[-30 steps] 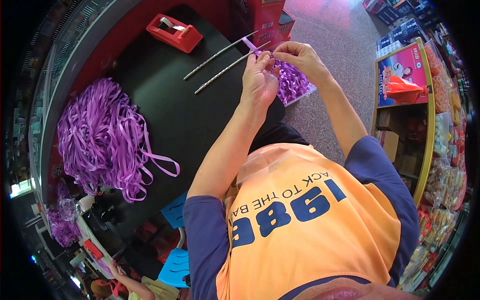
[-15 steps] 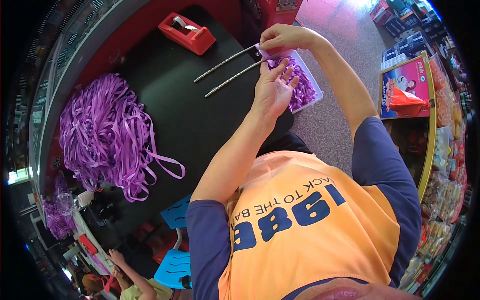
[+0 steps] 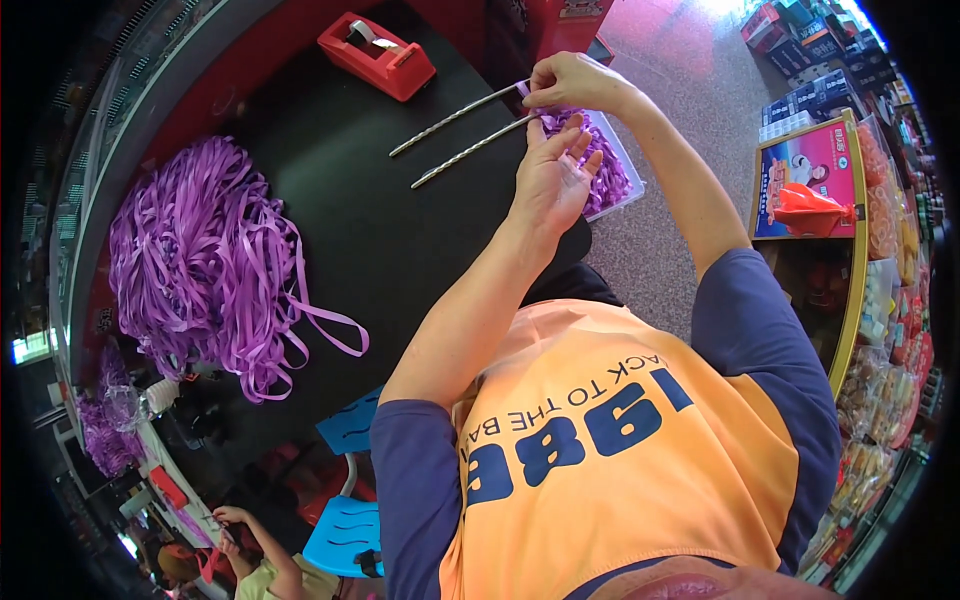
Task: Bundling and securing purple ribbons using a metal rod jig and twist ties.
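Observation:
Two slim silvery rods (image 3: 462, 158) with twisted tips stick out leftward over the black tabletop, side by side. At their right ends my right hand (image 3: 583, 82) is closed in a pinch on a purple ribbon (image 3: 523, 88), which shows beside the rod end. Just below, my left hand (image 3: 553, 180) is turned palm up, with its fingers apart and curled a little. Its thumb rests by the end of the nearer rod; whether it presses on ribbon there is hidden. Behind the fingers stands a white plastic box (image 3: 628, 205) filled with purple ribbon pieces (image 3: 608, 180).
A large heap of purple ribbon loops (image 3: 200, 260) covers the left of the black table (image 3: 350, 240). A red tape dispenser (image 3: 380, 55) stands at the far edge. Blue chairs (image 3: 345, 535) are at the near side. Another person's arm (image 3: 265, 540) shows at lower left. Shelved goods (image 3: 880, 350) line the right.
My right hand has shifted slightly right and down, closer over the rod ends. My left hand has moved a little down and right, its fingers still spread.

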Available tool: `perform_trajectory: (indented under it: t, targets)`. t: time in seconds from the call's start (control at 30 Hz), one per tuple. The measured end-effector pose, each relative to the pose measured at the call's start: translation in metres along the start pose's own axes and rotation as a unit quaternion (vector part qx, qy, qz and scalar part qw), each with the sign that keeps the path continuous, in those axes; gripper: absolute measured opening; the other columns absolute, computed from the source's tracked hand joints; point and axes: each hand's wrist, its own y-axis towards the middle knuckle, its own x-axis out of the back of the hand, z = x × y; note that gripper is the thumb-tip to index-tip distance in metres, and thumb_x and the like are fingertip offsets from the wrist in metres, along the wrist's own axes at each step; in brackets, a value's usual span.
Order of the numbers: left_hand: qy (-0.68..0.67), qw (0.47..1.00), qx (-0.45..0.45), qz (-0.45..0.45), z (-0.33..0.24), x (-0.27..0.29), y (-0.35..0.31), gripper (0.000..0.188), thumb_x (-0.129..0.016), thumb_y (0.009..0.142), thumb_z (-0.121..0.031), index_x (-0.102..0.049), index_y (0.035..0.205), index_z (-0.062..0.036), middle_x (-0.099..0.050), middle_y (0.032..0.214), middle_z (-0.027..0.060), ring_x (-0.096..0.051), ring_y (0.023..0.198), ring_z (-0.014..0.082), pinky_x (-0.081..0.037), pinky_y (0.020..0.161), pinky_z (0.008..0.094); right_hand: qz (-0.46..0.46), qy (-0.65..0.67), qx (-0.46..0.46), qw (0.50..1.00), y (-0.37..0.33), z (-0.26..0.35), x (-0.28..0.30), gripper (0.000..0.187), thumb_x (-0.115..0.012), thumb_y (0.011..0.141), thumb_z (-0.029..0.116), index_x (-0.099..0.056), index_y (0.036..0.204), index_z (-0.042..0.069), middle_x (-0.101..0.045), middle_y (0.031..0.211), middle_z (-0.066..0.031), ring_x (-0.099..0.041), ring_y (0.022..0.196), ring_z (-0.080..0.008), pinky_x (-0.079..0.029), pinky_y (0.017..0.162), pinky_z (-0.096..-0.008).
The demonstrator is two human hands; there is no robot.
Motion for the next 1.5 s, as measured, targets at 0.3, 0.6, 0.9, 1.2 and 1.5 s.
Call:
perform_trajectory:
  t: [0.3, 0.6, 0.9, 1.2, 1.5]
  targets:
    - [-0.015, 0.999, 0.031, 0.006, -0.002, -0.007, -0.005, 0.067, -0.051, 0.081, 0.002, -0.026, 0.136, -0.0273, -0.05, 0.12, 0.0074, -0.046, 0.112, 0.0223, -0.033, 0.097, 0.0423, 0.003, 0.21, -0.026, 0.977, -0.004, -0.031, -0.008, 0.039, -0.066, 0.083, 0.034, -0.068, 0.102, -0.001, -0.068, 0.093, -0.0074, -0.062, 0.081, -0.0155, -0.048, 0.073, -0.0274]
    - [-0.041, 0.998, 0.042, 0.005, -0.005, -0.007, -0.006, 0.07, -0.051, 0.079, 0.004, -0.024, 0.138, -0.0245, -0.059, 0.105, 0.0049, -0.051, 0.11, 0.0224, -0.035, 0.099, 0.0427, 0.024, 0.652, -0.12, 0.748, -0.004, -0.063, -0.072, 0.03, -0.062, 0.089, 0.024, -0.062, 0.113, 0.006, -0.065, 0.096, -0.0029, -0.058, 0.08, -0.0095, -0.05, 0.068, -0.0243]
    - [-0.044, 0.998, 0.045, -0.01, -0.006, -0.009, -0.008, 0.083, -0.052, 0.079, 0.004, -0.012, 0.145, -0.0257, -0.059, 0.103, 0.0042, -0.051, 0.109, 0.0211, -0.034, 0.1, 0.0427, 0.078, 0.728, 0.072, 0.677, 0.028, -0.074, -0.105, 0.053, -0.072, 0.08, 0.031, -0.056, 0.121, 0.001, -0.061, 0.107, -0.0036, -0.056, 0.094, -0.0092, -0.046, 0.083, -0.0229]
    - [-0.038, 0.998, 0.051, -0.004, -0.004, -0.01, -0.008, 0.085, -0.052, 0.079, 0.003, -0.009, 0.147, -0.0248, -0.058, 0.105, 0.0046, -0.05, 0.111, 0.0213, -0.032, 0.102, 0.0435, 0.19, 0.724, 0.09, 0.657, 0.043, -0.093, -0.101, 0.038, -0.074, 0.078, 0.023, -0.061, 0.107, 0.001, -0.061, 0.102, -0.0046, -0.058, 0.09, -0.0108, -0.048, 0.079, -0.0215]
    - [-0.022, 0.999, 0.04, 0.0, -0.004, -0.006, -0.008, 0.073, -0.052, 0.078, 0.003, -0.024, 0.141, -0.022, -0.059, 0.105, 0.0044, -0.05, 0.11, 0.0209, -0.032, 0.101, 0.0435, 0.148, 0.663, -0.061, 0.731, 0.02, -0.072, -0.048, 0.018, -0.066, 0.083, 0.019, -0.064, 0.093, 0.003, -0.065, 0.082, -0.0043, -0.064, 0.075, -0.0142, -0.054, 0.071, -0.0288]
